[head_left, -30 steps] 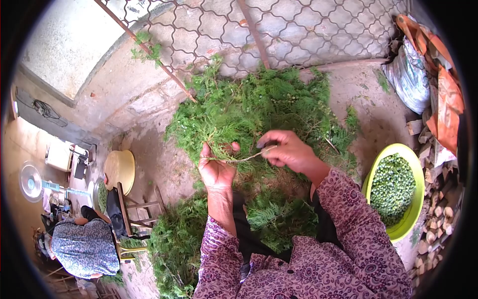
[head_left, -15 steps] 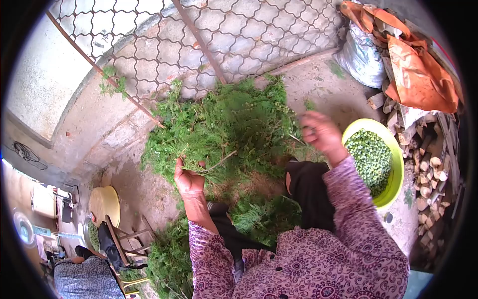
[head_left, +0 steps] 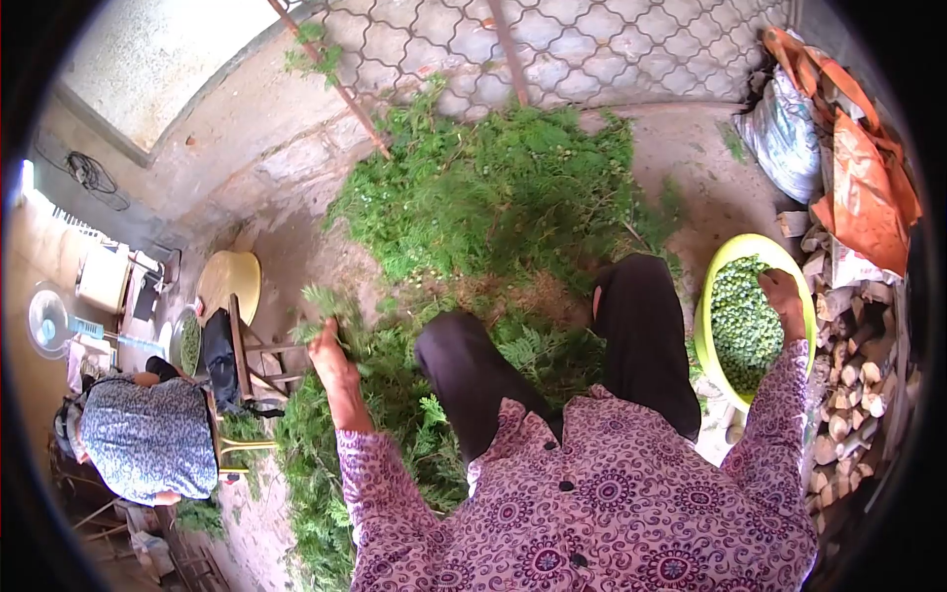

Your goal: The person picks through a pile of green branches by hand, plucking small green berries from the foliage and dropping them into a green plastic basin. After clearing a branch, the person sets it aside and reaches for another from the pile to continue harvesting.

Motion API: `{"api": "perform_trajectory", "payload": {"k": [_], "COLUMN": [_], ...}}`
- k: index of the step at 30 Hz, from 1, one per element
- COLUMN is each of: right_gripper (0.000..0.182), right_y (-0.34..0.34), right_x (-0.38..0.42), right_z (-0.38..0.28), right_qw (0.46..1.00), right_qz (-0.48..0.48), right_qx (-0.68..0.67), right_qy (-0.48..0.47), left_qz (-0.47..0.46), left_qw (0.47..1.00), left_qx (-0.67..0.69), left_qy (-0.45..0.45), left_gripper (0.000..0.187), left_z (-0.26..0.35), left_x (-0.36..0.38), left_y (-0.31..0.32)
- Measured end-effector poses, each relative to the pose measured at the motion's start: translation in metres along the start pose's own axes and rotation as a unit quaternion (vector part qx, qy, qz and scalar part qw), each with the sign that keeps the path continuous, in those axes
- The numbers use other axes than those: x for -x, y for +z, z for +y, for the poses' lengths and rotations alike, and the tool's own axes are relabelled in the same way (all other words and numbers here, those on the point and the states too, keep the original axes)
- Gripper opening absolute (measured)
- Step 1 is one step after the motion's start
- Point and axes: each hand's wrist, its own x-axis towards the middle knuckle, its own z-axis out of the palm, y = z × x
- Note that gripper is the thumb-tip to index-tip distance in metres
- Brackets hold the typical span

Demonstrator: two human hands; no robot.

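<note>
My left hand (head_left: 335, 367) is closed on a feathery evergreen sprig (head_left: 324, 300), out to the left of my knee. Its leafy tip rises above my fingers, somewhat blurred. Over on the right, my right hand (head_left: 783, 298) reaches into a yellow-green basin (head_left: 703, 331) and is at the small green cones or berries (head_left: 742, 326) filling it. Its fingers point down and are mostly hidden, so their grip does not show. In front of my knees lies a wide heap of cut evergreen branches (head_left: 493, 187). More cut greenery (head_left: 414, 444) lies beside and between my legs.
Stacked firewood (head_left: 853, 395) borders the basin on the right, below an orange bag (head_left: 863, 197) and a white sack (head_left: 784, 138). A metal lattice (head_left: 592, 49) stands behind the heap. At left are a wooden chair (head_left: 237, 345), a round yellowish lid-like object (head_left: 247, 281) and another seated person (head_left: 148, 434).
My right hand has moved from beside the heap into the basin. My left hand has drawn the sprig left, away from the heap. The view has shifted, showing more of my lap.
</note>
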Motion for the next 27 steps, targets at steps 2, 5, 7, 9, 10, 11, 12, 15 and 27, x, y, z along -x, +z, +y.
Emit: {"api": "perform_trajectory", "payload": {"k": [2, 5, 7, 9, 10, 11, 12, 15, 27], "right_gripper": [0.037, 0.037, 0.037, 0.037, 0.038, 0.036, 0.034, 0.032, 0.04], "right_y": [-0.003, 0.004, 0.013, 0.025, 0.033, 0.044, 0.055, 0.085, 0.13], "right_x": [0.002, -0.007, -0.015, -0.016, -0.014, -0.011, -0.008, 0.009, 0.007], "right_z": [-0.059, -0.14, -0.191, -0.244, -0.27, -0.291, -0.311, -0.365, -0.374], "right_qw": [0.997, 0.986, 0.976, 0.95, 0.935, 0.914, 0.891, 0.859, 0.851], "right_qz": [0.0, 0.031, 0.017, -0.001, -0.012, -0.022, -0.033, -0.095, -0.291], "right_qx": [0.032, -0.031, -0.028, -0.015, -0.003, -0.004, -0.006, -0.016, 0.06], "right_qy": [-0.065, -0.162, -0.217, -0.313, -0.356, -0.405, -0.453, -0.504, -0.432], "left_qz": [-0.038, -0.136, -0.191, -0.247, -0.252, -0.258, -0.262, -0.305, -0.288], "left_qw": [0.983, 0.786, 0.649, 0.486, 0.54, 0.59, 0.587, 0.607, 0.785], "left_qx": [-0.18, -0.603, -0.736, -0.838, -0.803, -0.764, -0.765, -0.732, -0.549], "left_qy": [0.013, 0.015, 0.004, -0.005, -0.019, -0.033, -0.041, 0.056, -0.019], "left_gripper": [0.015, 0.021, 0.027, 0.033, 0.033, 0.034, 0.034, 0.036, 0.03], "left_z": [-0.013, -0.04, -0.038, -0.046, -0.053, -0.059, -0.068, -0.103, -0.239], "left_x": [0.01, 0.016, 0.039, 0.044, 0.038, 0.033, 0.027, -0.006, -0.14], "left_y": [-0.039, -0.086, -0.079, -0.066, -0.061, -0.056, -0.048, -0.015, 0.08]}}
